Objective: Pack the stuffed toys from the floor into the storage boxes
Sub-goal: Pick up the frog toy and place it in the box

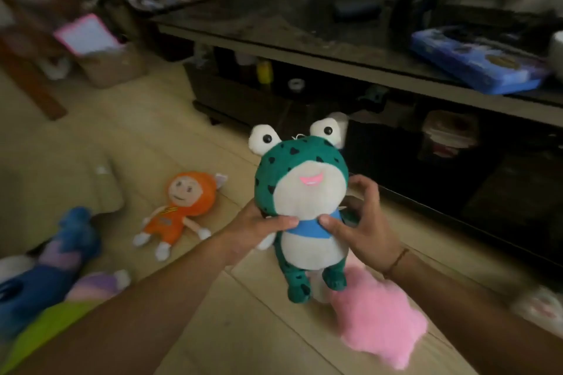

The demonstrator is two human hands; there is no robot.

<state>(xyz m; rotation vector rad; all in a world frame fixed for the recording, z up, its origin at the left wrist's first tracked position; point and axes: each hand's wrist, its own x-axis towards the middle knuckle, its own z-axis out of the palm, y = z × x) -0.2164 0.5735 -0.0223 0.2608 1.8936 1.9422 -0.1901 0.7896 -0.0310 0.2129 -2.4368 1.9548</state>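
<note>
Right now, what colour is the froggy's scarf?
Blue. The green spotted plush frog wears a blue scarf, clearest in the head view.

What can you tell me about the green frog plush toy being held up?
The green frog plush toy is soft fabric, teal with black spots, a cream face and belly, pink mouth, bulging white eyes and a blue collar. It is upright, facing the camera, off the floor. The left hand and right hand grip it at the neck.

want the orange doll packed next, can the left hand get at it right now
Probably not yet: the left hand and right hand both grip the green frog. The orange doll lies uncovered on the floor.
</note>
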